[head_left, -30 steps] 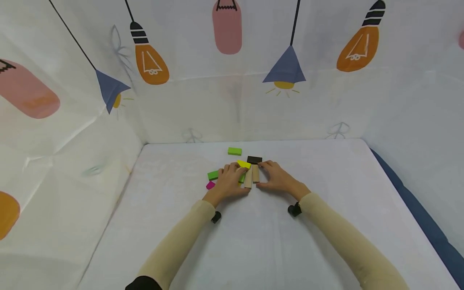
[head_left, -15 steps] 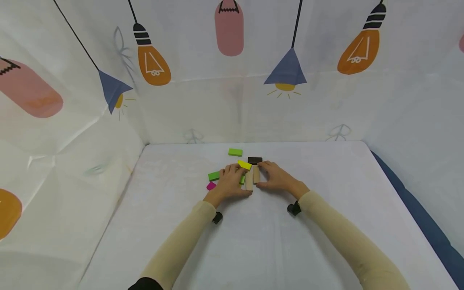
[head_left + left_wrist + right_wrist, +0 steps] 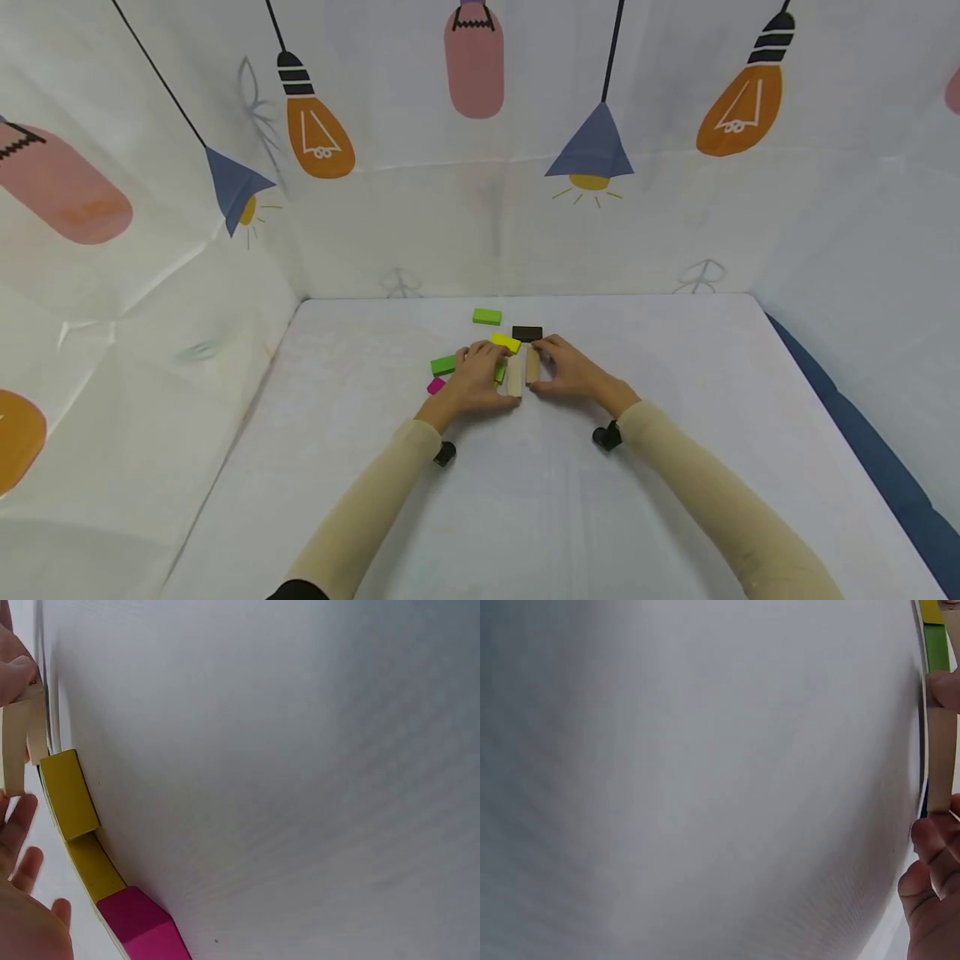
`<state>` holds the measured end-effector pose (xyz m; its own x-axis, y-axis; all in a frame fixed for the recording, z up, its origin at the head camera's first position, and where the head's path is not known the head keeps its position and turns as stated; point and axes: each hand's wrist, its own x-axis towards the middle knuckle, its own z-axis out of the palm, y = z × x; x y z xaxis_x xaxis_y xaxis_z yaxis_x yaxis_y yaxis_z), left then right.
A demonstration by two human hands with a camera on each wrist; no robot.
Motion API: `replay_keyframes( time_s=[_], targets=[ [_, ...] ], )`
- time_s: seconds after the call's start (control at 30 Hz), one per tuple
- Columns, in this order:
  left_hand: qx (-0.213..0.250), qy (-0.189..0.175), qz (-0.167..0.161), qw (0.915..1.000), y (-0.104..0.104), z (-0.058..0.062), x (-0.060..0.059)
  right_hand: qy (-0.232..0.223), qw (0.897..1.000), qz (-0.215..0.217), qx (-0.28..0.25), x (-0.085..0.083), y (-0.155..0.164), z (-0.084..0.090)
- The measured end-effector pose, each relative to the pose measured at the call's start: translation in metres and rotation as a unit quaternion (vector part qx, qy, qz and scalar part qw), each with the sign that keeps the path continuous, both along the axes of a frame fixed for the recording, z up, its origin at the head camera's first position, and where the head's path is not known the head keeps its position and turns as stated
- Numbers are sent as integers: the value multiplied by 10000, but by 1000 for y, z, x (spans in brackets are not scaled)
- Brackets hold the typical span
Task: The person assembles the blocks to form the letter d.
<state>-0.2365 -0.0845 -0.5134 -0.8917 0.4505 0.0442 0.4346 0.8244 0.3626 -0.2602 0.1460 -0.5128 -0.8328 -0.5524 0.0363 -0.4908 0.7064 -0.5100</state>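
Note:
Two pale wooden blocks lie side by side on the white table [image 3: 525, 500]. My left hand [image 3: 471, 379] holds the left wooden block [image 3: 513, 377] between the thumb at its near end and fingers at its far end. My right hand [image 3: 573, 372] pinches the right wooden block [image 3: 531, 365] the same way. The left wrist view shows the left wooden block [image 3: 15, 754] at its edge. In the right wrist view the right wooden block [image 3: 939, 757] sits between fingertips [image 3: 930, 859].
A yellow block [image 3: 506, 342] and a black block [image 3: 527, 333] lie just beyond the wooden pair. A green block [image 3: 487, 316] is farther back, another green block [image 3: 442, 364] and a magenta block [image 3: 436, 385] are left of my left hand. Patterned cloth walls surround the table.
Hardly anything: both hands stay on the wooden blocks, and the view has shifted slightly.

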Motion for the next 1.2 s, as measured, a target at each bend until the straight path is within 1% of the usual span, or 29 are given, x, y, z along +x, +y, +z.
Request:
replay_keyframes(
  time_s=[0.17,0.27,0.37,0.53,0.6,0.8,0.93,1.2],
  targets=[
    [515,-199,-157,9983,-1,4,5,31,9998,18,-197,5,3,1],
    [726,-241,-168,9969,-3,5,8,101,9997,40,-241,8,6,2],
    [705,-156,-171,9972,-5,4,10,153,9996,31,-225,12,8,5],
    [382,-18,-224,9990,-7,6,13,96,9998,-39,-177,18,14,12],
    [349,-10,-233,9991,-7,7,15,26,9998,-86,-183,21,16,14],
    [567,-26,-139,9983,-8,11,22,-130,9993,-236,-273,33,24,17],
    [780,-17,-54,9969,-11,14,25,-86,9986,-307,-424,42,27,17],
    [724,-34,62,9974,-10,12,27,-99,9972,-390,-633,58,33,12]
  ],
)
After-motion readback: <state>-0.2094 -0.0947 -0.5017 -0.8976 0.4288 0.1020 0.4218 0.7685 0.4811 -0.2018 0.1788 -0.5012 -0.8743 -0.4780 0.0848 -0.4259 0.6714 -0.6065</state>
